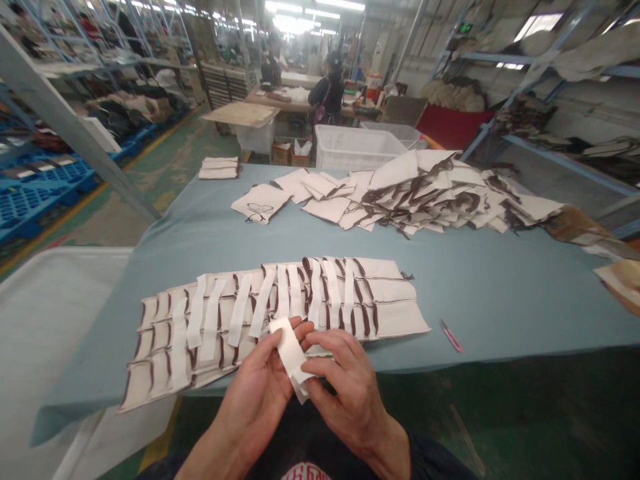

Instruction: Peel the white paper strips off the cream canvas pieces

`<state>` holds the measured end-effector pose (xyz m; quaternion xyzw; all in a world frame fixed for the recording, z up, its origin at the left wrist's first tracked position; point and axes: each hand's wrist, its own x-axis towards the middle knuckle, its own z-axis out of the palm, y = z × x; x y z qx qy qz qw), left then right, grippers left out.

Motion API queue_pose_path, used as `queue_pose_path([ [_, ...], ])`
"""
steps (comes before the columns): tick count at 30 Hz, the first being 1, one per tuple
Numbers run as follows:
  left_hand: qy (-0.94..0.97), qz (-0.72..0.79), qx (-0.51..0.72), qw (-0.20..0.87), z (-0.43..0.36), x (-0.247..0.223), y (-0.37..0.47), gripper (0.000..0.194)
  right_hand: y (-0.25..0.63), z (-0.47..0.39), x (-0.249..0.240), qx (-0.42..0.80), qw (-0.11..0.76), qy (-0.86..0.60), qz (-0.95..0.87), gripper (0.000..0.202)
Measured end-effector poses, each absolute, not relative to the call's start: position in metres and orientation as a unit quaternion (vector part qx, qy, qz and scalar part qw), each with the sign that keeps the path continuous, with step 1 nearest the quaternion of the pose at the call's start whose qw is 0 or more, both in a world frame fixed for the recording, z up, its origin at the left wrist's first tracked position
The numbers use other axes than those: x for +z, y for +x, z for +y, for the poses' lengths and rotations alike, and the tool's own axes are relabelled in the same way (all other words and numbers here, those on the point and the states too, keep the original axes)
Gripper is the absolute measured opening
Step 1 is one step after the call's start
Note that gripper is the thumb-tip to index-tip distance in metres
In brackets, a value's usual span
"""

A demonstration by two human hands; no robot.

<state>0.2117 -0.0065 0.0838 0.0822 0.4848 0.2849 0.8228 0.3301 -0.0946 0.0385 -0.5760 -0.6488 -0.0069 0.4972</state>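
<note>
Both of my hands meet at the front edge of the table. A small stack of white strips [289, 350] lies across the fingers of my left hand [260, 380], with the thumb pressed on its upper end. The fingertips of my right hand [345, 380] pinch the lower end of the same strips. Just beyond my hands, overlapping cream fabric pieces with dark brown edges [400, 317] are spread in rows. Several loose white strips [240, 310] lay across these rows, roughly side by side.
A pink cutter [451, 335] lies to the right on the blue-green table [480, 280]. Behind are a heap of cream pieces [430, 193], eyeglasses [259, 212] on a cream piece and a small stack [219, 168]. Beyond the table stand a white bin [350, 148] and a person [331, 90].
</note>
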Motion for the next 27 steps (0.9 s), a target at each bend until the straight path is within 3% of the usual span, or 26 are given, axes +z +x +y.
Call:
queue_pose_path([
  [10, 0.115, 0.483, 0.261, 0.828, -0.009, 0.071, 0.225, 0.028, 0.35, -0.093, 0.038, 0.078, 0.496, -0.588, -0.634, 0.023],
  [17, 0.163, 0.493, 0.302, 0.8, -0.015, 0.059, 0.227, 0.023, 0.361, -0.093, 0.039, 0.177, 0.564, -0.568, -0.573, 0.021],
  [19, 0.173, 0.484, 0.307, 0.801, -0.018, 0.054, 0.226, 0.031, 0.364, -0.093, 0.039, 0.195, 0.56, -0.569, -0.569, 0.02],
  [23, 0.19, 0.462, 0.303, 0.811, -0.022, 0.046, 0.224, 0.069, 0.366, -0.091, 0.035, 0.177, 0.542, -0.567, -0.595, 0.023],
  [27, 0.193, 0.467, 0.323, 0.8, -0.023, 0.044, 0.224, 0.061, 0.367, -0.088, 0.03, 0.146, 0.538, -0.559, -0.615, 0.024],
])
